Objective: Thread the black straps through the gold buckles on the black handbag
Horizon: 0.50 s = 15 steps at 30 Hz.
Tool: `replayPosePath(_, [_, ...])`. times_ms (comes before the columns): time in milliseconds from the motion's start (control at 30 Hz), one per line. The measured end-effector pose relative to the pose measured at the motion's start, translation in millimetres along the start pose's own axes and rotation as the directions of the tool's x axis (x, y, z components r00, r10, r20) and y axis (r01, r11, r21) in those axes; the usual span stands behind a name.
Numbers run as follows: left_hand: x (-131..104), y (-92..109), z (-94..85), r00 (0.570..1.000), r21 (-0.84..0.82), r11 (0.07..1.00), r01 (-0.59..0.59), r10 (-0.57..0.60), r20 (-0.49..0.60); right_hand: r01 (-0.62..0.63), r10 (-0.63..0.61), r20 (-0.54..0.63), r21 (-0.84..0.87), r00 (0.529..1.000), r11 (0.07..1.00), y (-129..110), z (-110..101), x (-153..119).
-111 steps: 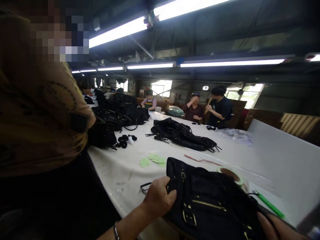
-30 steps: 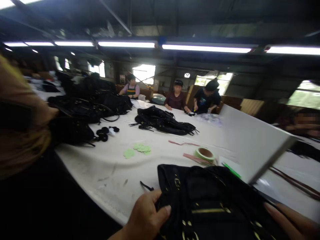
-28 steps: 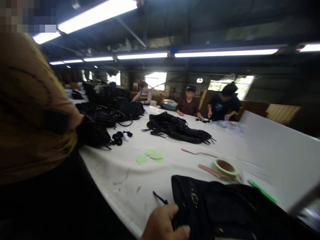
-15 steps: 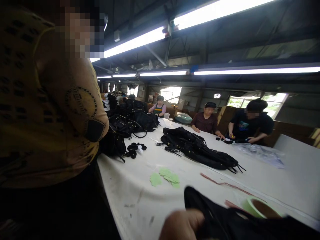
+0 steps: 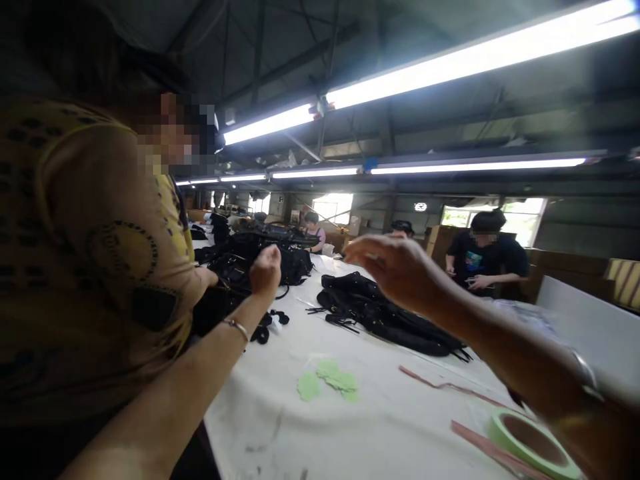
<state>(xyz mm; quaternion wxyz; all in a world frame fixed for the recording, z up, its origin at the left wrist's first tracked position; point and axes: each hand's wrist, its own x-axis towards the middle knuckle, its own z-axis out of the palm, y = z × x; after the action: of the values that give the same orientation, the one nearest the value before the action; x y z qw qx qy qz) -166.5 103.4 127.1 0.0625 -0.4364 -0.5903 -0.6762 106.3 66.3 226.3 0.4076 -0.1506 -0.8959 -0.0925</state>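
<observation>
My left hand (image 5: 267, 270) is raised over the near-left part of the table, a metal bracelet on its wrist. Its fingers are curled closed; what they hold, if anything, is hidden. Behind it lies a heap of black bags (image 5: 240, 257). My right hand (image 5: 383, 261) reaches in from the right, its slightly bent fingers stretched leftward and apart from the thumb, with nothing visible in them. Below and behind it, black bags with cords (image 5: 360, 307) lie flat on the white table (image 5: 400, 433).
Close on the left stands a co-worker (image 5: 110, 233), one arm at the heap. Another person (image 5: 485, 257) works across the table. Torn green pieces (image 5: 330, 380), a reddish strip (image 5: 425, 378), a roll of green tape (image 5: 533, 443) and small black rolls (image 5: 263, 332) lie on the table.
The black item that a hand held in the near foreground has left that spot. Both my arms now stretch forward over the table. The co-worker at left has turned towards the heap.
</observation>
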Motion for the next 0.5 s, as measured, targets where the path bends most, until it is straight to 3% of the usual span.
replayPosePath(67, [-51.3, -24.5, 20.4, 0.988, -0.017, 1.000, -0.018, 0.020, 0.155, 0.071, -0.065, 0.136, -0.038, 0.989, 0.997, -11.7, 15.9, -47.3])
replayPosePath(133, [-95.9, -33.9, 37.8, 0.956, -0.041, 0.996, -0.074, 0.083, 0.280, 0.060, -0.058, 0.229, -0.003, 0.972, 0.998, -12.0, 24.2, -94.9])
replayPosePath(233, [-147.5, -23.3, 57.4, 0.886, -0.131, 0.973, -0.190, 0.228, 0.405, 0.010, -0.001, 0.249, -0.034, 0.968, 0.999, -1.6, 20.5, -147.0])
replayPosePath(333, [-198.6, 2.5, 75.9, 0.761, -0.291, 0.903, -0.315, 0.424, 0.491, -0.022, 0.041, 0.169, -0.116, 0.985, 0.993, -0.4, -9.2, -166.7])
replayPosePath(400, [-241.9, 21.3, 88.4, 0.629, -0.392, 0.841, -0.372, 0.539, 0.560, -0.075, 0.087, 0.056, -0.180, 0.995, 0.981, -10.4, -42.9, -166.5])
replayPosePath(433, [-266.2, 30.4, 94.3, 0.536, -0.442, 0.803, -0.400, 0.596, 0.598, -0.145, 0.146, -0.010, -0.213, 0.989, 0.966, -17.5, -61.1, -164.6])
replayPosePath(500, [-316.8, 47.2, 105.2, 0.269, -0.571, 0.681, -0.458, 0.718, 0.642, -0.282, 0.229, -0.223, -0.244, 0.948, 0.928, -32.6, -93.4, -162.0])
